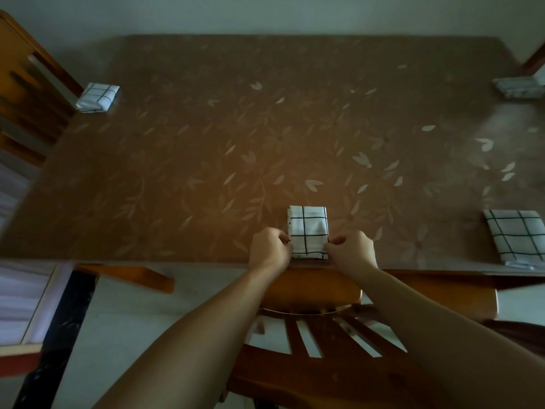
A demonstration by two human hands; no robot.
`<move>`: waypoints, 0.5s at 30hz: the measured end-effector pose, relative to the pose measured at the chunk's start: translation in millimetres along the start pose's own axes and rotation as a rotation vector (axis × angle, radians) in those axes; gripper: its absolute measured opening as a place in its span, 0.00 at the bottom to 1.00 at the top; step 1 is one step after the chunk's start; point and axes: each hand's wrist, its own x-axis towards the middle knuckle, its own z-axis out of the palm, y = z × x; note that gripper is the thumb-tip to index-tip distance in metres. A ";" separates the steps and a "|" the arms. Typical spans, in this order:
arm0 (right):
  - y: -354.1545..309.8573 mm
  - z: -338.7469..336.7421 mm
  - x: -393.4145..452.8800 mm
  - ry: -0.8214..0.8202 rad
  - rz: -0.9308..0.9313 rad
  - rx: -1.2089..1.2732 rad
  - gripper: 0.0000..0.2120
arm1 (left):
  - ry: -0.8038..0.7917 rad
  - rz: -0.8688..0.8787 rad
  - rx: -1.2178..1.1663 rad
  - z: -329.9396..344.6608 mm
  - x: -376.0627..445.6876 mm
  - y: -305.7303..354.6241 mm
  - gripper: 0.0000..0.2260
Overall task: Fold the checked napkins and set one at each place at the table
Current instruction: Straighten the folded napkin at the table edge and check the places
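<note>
Checked folded napkin lies at the bench's near edge; your left hand and right hand pinch its sides.

A home dining room: a tabletop under a brown flowered cover, wooden chairs at its near side and left end, and folded checked napkins laid along its edges.

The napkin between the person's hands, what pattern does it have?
The napkin is white with a grid of thin dark lines, a checked pattern, seen in the head view.
</note>
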 end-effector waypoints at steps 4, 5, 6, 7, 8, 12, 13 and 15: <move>-5.2 -9.8 -1.9 0.029 -0.004 -0.015 0.09 | -0.011 0.043 0.030 -15.6 -5.0 5.6 0.10; -7.9 -17.8 -4.4 0.056 -0.013 -0.023 0.10 | -0.002 0.063 0.053 -22.6 -6.3 10.8 0.12; -10.9 -28.6 -7.7 0.087 -0.025 -0.043 0.09 | 0.017 0.089 0.084 -30.3 -6.9 17.3 0.13; -14.4 -42.6 -12.2 0.120 -0.042 -0.073 0.08 | 0.040 0.125 0.120 -38.4 -7.2 25.8 0.14; -19.1 -59.6 -18.1 0.152 -0.069 -0.118 0.07 | 0.055 0.168 0.164 -46.3 -8.0 35.8 0.14; -23.4 -139.9 -41.0 0.233 -0.159 -0.354 0.13 | 0.022 0.346 0.340 -72.6 -24.1 85.9 0.20; -21.9 -159.7 -47.1 0.258 -0.166 -0.391 0.18 | 0.018 0.373 0.369 -78.8 -31.6 98.9 0.22; -14.4 -198.0 -64.0 0.301 -0.155 -0.397 0.25 | 0.022 0.413 0.416 -87.7 -49.4 126.3 0.27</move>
